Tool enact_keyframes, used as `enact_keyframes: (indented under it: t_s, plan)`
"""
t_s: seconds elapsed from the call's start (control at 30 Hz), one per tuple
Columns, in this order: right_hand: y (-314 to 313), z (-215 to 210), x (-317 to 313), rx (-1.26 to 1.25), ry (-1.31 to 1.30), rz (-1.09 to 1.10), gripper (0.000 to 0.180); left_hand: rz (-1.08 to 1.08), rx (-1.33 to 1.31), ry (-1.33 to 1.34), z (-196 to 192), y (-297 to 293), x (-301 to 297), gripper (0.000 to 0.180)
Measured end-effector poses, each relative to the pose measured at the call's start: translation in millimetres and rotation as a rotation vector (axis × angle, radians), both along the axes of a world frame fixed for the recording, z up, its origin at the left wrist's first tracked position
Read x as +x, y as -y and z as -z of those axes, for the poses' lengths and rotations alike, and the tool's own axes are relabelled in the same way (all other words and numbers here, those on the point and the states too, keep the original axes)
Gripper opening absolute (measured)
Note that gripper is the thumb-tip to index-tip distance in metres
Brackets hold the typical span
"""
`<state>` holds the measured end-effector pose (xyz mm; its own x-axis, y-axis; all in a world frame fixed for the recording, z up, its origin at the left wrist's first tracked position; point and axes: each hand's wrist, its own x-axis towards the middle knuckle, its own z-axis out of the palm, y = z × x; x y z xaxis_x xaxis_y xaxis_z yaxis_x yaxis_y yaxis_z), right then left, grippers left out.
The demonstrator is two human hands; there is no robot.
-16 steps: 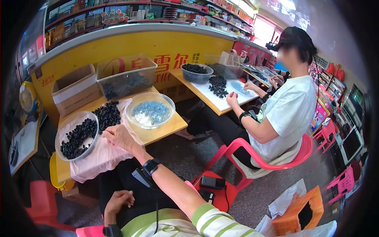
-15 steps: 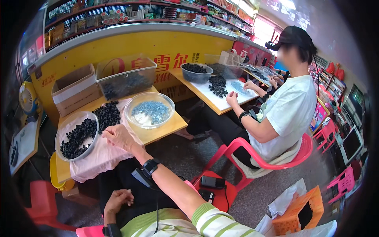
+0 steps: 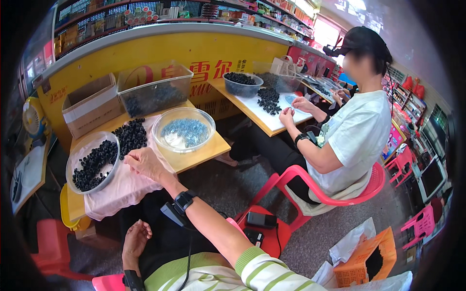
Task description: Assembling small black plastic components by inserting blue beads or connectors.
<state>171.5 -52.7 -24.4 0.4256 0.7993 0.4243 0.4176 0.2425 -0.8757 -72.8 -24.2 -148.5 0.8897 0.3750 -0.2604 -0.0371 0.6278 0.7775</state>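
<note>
The left hand (image 3: 137, 238) was held low beside the dark trousers, its fingers loosely half-curled, and no object was seen in it. The right hand (image 3: 144, 162) was extended over the pink cloth (image 3: 128, 190), its thumb and forefinger brought together near the right rim of a clear bowl; whether a small piece was pinched there could not be told. A dark band was worn on each wrist.

The clear bowl (image 3: 72, 157), at the left of the table (image 3: 208, 151), was partly filled with small black pieces (image 3: 92, 165). Behind it a cardboard box (image 3: 94, 115) was placed with its top open. Further black pieces were heaped loose on the cloth just right of the bowl. A rectangular clear tub (image 3: 155, 80), partly filled with dark pieces, was set behind the heap. At the right, a round clear bowl (image 3: 194, 148) was occupied by light-blue transparent pieces (image 3: 185, 130).

A line of small dark print was borne by the box. Large red lettering (image 3: 211, 71) was displayed on the yellow panel (image 3: 145, 54) behind the table, partly seen through the tub.
</note>
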Motion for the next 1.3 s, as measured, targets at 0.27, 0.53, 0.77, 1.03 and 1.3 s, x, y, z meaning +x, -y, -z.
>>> enact_keyframes:
  t_s: [0.27, 0.53, 0.77, 1.03, 1.3]
  plan:
    - [-5.4, -0.3, -8.0, -0.001, -0.014, -0.014, 0.028, 0.006, 0.056, -0.037, 1.3, -3.9, -7.5, 0.027]
    - [-2.2, -0.1, -2.9, -0.01, 0.014, 0.007, 0.028, 0.022, 0.076, -0.038, 1.2, -0.2, -3.1, 0.026]
    - [3.1, -1.8, 0.5, 0.018, 0.031, 0.018, 0.028, 0.045, 0.101, -0.042, 2.9, 1.2, 1.6, 0.027]
    - [-2.8, 1.3, -2.9, 0.016, 0.011, 0.005, 0.028, 0.035, 0.115, -0.061, 2.6, -0.8, -3.5, 0.027]
    - [-1.0, 0.6, -4.0, 0.009, 0.015, 0.024, 0.03, 0.03, 0.111, -0.059, 2.2, -0.4, -3.5, 0.027]
